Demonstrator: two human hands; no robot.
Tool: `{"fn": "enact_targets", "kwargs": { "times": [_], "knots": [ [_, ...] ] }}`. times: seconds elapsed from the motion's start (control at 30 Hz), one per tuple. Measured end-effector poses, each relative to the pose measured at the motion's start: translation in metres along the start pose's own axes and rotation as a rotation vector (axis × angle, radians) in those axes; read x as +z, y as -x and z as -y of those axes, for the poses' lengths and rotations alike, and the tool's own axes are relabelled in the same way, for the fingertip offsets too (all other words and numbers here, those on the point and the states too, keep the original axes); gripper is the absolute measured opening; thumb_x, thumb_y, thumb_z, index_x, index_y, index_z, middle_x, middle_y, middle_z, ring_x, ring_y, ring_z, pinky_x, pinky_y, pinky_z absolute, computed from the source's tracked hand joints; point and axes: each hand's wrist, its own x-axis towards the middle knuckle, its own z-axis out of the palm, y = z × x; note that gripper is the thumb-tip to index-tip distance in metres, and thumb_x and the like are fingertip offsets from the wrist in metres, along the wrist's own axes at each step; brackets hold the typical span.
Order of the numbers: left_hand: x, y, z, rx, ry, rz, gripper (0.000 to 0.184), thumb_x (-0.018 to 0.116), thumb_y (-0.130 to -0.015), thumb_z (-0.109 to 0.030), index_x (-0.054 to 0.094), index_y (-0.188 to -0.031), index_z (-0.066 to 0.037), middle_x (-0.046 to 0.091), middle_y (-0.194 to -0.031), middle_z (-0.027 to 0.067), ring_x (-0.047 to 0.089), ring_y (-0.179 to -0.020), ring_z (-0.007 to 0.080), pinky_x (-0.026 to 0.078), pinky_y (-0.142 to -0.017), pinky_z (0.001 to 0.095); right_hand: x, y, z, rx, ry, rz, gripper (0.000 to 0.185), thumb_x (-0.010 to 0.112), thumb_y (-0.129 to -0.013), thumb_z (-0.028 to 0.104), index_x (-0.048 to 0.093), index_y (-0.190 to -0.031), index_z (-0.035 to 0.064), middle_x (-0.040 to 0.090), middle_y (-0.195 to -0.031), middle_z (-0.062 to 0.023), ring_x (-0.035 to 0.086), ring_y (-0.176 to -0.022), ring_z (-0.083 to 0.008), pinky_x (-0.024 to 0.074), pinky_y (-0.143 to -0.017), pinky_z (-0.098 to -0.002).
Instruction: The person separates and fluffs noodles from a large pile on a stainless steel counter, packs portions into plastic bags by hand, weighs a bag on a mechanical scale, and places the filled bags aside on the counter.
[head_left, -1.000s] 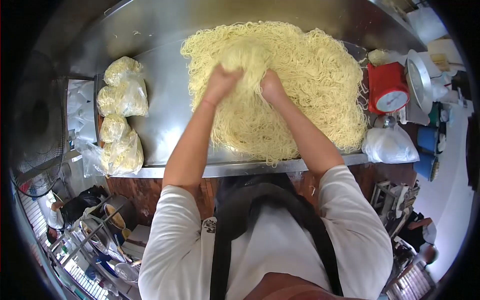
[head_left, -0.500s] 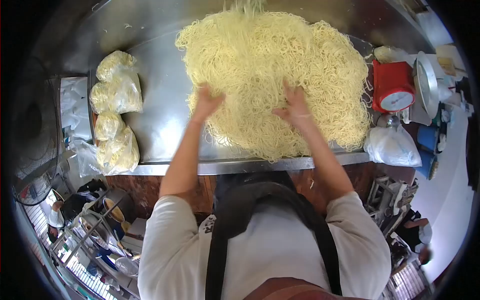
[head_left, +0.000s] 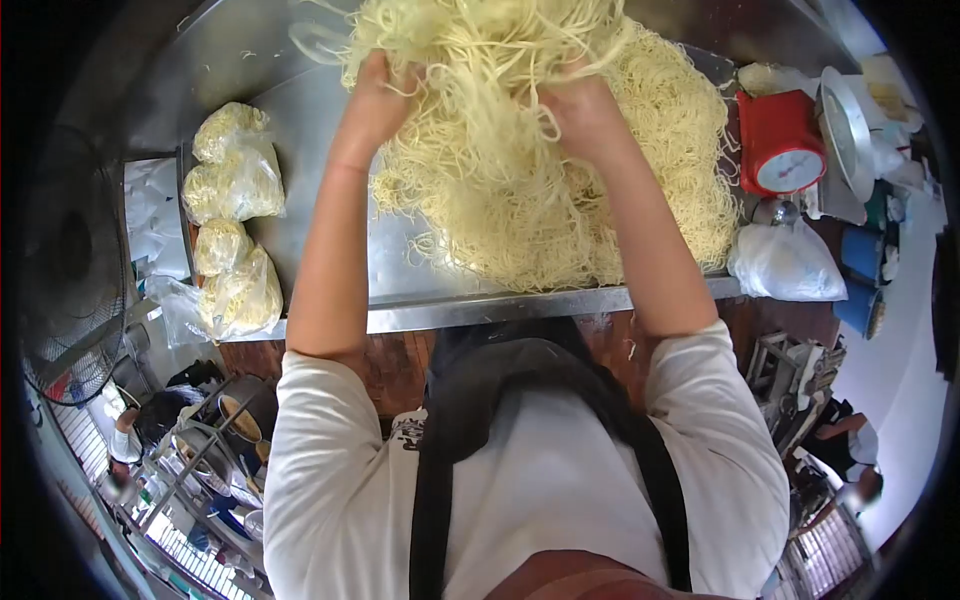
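A wide heap of pale yellow noodles [head_left: 670, 150] lies on the metal tray table [head_left: 400, 270]. Above its upper left part, a large loose bunch of noodles is raised between my hands. My left hand [head_left: 383, 100] has its fingers in the left side of this bunch, with strands hanging over them. My right hand [head_left: 583, 112] is closed round strands at the bunch's right side, its fingertips partly hidden. Long strands hang from the bunch down to the heap.
Bags of noodles [head_left: 240, 185] line the table's left side. On the right are a red scale [head_left: 780, 140] with a metal pan [head_left: 845, 130] and a white plastic bag [head_left: 788, 262]. A fan [head_left: 75, 250] stands far left. People appear at both lower edges.
The noodles that were in the air above the open hands are now between them. Both hands have moved up and forward, and the bunch is nearer the camera.
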Motion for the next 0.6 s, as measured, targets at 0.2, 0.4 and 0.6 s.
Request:
{"fn": "enact_targets", "kwargs": {
  "times": [0.2,0.4,0.6],
  "knots": [
    [0.142,0.094,0.141,0.103,0.088,0.131,0.086,0.09,-0.069,-0.035,0.05,-0.135,0.003,0.046,-0.137,0.0279,0.046,-0.128,0.0386,0.04,-0.108,0.0449,0.112,0.067,-0.14,0.19,0.445,0.021,0.074,0.079,-0.078,0.015,0.045,-0.143,0.0073,0.037,-0.149,-0.0261,0.039,-0.137,-0.0412,0.0385,-0.11,-0.0486],
    [0.133,0.069,0.049,0.0,0.698,0.216,0.054,0.079,-0.078,-0.014,0.057,-0.126,-0.001,0.067,-0.113,0.0173,0.064,-0.104,0.0255,0.051,-0.092,0.0354,0.126,0.006,-0.115,0.081,-0.244,-0.245,0.063,0.081,-0.073,0.011,0.053,-0.129,0.0034,0.064,-0.118,-0.017,0.064,-0.109,-0.0315,0.0515,-0.092,-0.0402],
    [-0.038,0.054,-0.055,0.921,-0.229,-0.537,0.06,0.077,-0.078,-0.01,0.054,-0.132,-0.001,0.063,-0.121,0.0193,0.055,-0.118,0.0294,0.045,-0.097,0.0419,0.025,0.021,0.015,-0.52,-0.178,-0.512,0.077,0.081,-0.073,0.006,0.045,-0.141,0.0089,0.056,-0.134,-0.0137,0.061,-0.115,-0.0271,0.0486,-0.101,-0.0365]
  ]
}}
